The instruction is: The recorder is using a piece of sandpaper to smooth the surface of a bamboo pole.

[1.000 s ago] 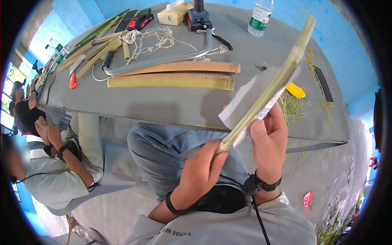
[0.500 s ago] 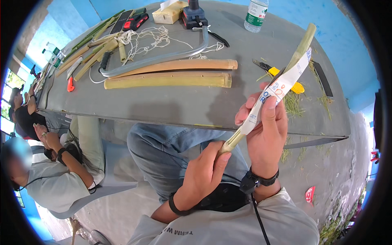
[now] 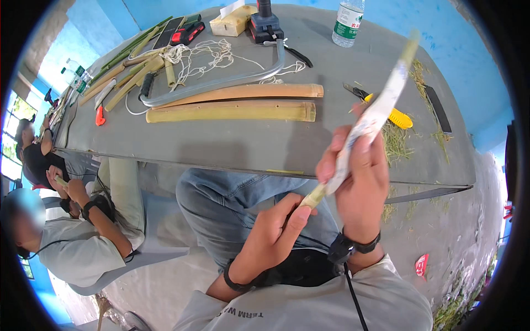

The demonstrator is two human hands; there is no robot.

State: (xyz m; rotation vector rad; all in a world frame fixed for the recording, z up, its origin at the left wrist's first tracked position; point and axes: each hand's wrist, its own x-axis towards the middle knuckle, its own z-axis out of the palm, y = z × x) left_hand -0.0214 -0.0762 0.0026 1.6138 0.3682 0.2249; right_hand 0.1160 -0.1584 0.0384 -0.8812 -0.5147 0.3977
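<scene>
A slim bamboo piece [image 3: 314, 197] slants up and to the right in front of me, held over my lap and the table's near edge. My left hand [image 3: 276, 226] is closed round its lower end. Higher up, my right hand [image 3: 361, 160] pinches a white strip of sandpaper [image 3: 381, 113] against the bamboo, its printed back facing me. The strip runs along most of the bamboo, and only the tips show; the upper tip is blurred. Beyond my right hand, a yellow-handled cutter [image 3: 398, 117] lies on the table beside pale green shavings [image 3: 398, 144].
Two split bamboo lengths [image 3: 232, 112] lie mid-table, with a bow saw [image 3: 221, 91] and tangled white string [image 3: 201, 54] behind. A power tool [image 3: 264, 25], a water bottle [image 3: 348, 23] and a dark flat bar [image 3: 438, 108] are farther off. At left sits another person [image 3: 83, 243].
The sandpaper strip and my right hand have shifted slightly and now blur with motion along the bamboo. My left hand keeps its hold on the lower end.
</scene>
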